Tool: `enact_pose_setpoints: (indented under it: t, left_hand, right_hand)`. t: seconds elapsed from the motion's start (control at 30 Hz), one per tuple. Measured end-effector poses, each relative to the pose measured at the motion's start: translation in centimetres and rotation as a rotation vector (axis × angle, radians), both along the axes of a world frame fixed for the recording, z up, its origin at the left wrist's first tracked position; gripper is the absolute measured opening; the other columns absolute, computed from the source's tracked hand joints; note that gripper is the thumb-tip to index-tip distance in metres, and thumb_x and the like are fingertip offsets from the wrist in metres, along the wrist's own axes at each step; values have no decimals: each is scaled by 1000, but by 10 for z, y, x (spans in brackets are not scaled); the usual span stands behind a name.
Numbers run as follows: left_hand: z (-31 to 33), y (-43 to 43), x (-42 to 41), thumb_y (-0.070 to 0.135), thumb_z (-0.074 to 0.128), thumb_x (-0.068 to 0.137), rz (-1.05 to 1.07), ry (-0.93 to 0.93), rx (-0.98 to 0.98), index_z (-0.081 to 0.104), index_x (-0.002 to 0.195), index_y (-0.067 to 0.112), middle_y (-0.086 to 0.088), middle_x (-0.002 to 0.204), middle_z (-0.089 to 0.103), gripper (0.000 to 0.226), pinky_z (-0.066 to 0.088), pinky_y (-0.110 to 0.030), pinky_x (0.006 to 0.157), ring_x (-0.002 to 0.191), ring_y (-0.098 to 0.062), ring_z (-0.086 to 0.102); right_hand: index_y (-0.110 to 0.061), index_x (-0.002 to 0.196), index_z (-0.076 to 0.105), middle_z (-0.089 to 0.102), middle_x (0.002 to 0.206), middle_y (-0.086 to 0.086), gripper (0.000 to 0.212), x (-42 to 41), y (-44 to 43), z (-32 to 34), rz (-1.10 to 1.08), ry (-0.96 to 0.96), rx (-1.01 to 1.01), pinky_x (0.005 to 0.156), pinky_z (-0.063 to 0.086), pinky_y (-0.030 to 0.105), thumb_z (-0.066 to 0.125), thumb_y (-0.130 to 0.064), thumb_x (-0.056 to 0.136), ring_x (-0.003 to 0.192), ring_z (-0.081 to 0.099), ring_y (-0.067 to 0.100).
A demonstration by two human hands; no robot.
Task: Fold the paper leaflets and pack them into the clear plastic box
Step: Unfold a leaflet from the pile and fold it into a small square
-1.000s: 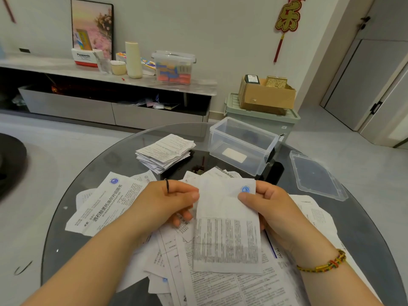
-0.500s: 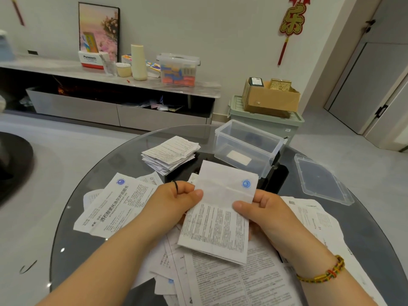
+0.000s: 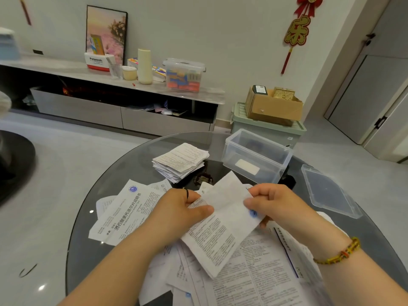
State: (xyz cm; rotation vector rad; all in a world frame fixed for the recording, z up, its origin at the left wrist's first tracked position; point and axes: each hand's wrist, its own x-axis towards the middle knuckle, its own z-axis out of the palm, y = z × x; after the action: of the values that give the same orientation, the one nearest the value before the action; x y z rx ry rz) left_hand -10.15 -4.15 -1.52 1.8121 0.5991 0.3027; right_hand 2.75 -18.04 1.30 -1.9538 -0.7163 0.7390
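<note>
Head camera, looking down on a round glass table [image 3: 132, 164]: both hands hold one partly folded leaflet [image 3: 220, 235] at the centre of the frame, tilted so that its printed end points toward the lower middle and its blank end toward the upper right. The left hand [image 3: 176, 208] pinches the leaflet's left edge, thumb on top and fingers curled beneath. The right hand [image 3: 278, 204] pinches the right edge with thumb and curled fingers, just above a blue logo. A beaded bracelet [image 3: 340, 252] circles the right wrist at the lower right. Under the hands, loose unfolded leaflets [image 3: 254, 272] lie overlapping across the lower part of the frame, one with a large printed title [image 3: 128, 213] at centre left. A stack of folded leaflets [image 3: 181, 161] sits above the hands, near the middle. The clear plastic box [image 3: 271, 173] stands open just right of that stack, apart from it, and its lid [image 3: 326, 195] lies flat on the table farther right.
</note>
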Motion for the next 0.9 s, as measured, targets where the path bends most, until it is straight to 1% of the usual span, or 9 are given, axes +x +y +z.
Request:
enact_pose_setpoints:
  t: [0.1,0.23,0.37,0.47,0.53,0.67,0.73,0.8,0.9]
  left_hand:
    - [0,9,-2,26,65,81,127,-86,-9,62,70,27,12,60,66,12,50,-15,57,54,1,61]
    - [-1,31,-7,28,50,91,280,-105,102,60,86,26,15,79,62,11,38,-14,62,77,-2,57]
    - [-7,55,-14,25,45,93,395,11,250,57,109,27,7,111,56,20,33,-22,78,93,-9,47]
    - [-11,62,-17,23,44,94,369,117,344,51,121,24,3,126,49,29,34,-24,80,95,-13,44]
    - [-14,63,-15,23,43,94,315,180,388,47,127,22,2,133,44,33,35,-26,89,110,-16,46]
    - [-17,65,-11,22,40,95,255,231,421,45,128,22,5,135,40,33,35,-27,97,123,-16,41]
    - [-18,66,-10,23,39,95,243,248,437,45,128,23,5,135,40,33,35,-28,98,122,-16,42]
    - [-19,68,-9,24,39,95,236,260,443,44,128,25,7,134,41,33,36,-28,99,121,-15,43]
    - [-18,70,-9,24,39,95,239,255,454,44,128,28,7,133,42,33,36,-28,100,121,-14,43]
  right_hand:
    - [-12,70,61,59,63,4,20,10,18,9,-33,-77,0,44,47,18,55,-4,87,56,52,17]
    - [-15,71,57,60,74,4,23,28,45,25,-88,-123,31,46,50,15,50,-4,90,62,56,14]
    - [-14,70,54,58,76,2,26,46,81,37,-112,-140,58,52,52,17,47,0,90,66,57,13]
    - [-12,69,50,56,78,3,28,56,107,43,-139,-98,95,61,51,25,43,4,91,69,55,13]
    - [-11,67,47,55,78,4,30,60,124,42,-154,-61,91,64,51,29,40,7,90,75,56,18]
    - [-11,63,46,54,88,10,34,64,159,32,-119,-82,-27,67,52,32,37,11,88,83,54,24]
    - [-13,63,43,52,89,9,34,66,173,25,-86,-161,-122,70,52,31,38,9,88,82,53,21]
    - [-18,64,41,49,93,10,33,68,183,18,-52,-283,-189,63,46,25,41,5,88,81,48,21]
    - [-15,83,52,44,95,10,21,69,190,7,13,-462,-293,73,41,31,41,3,88,86,41,20]
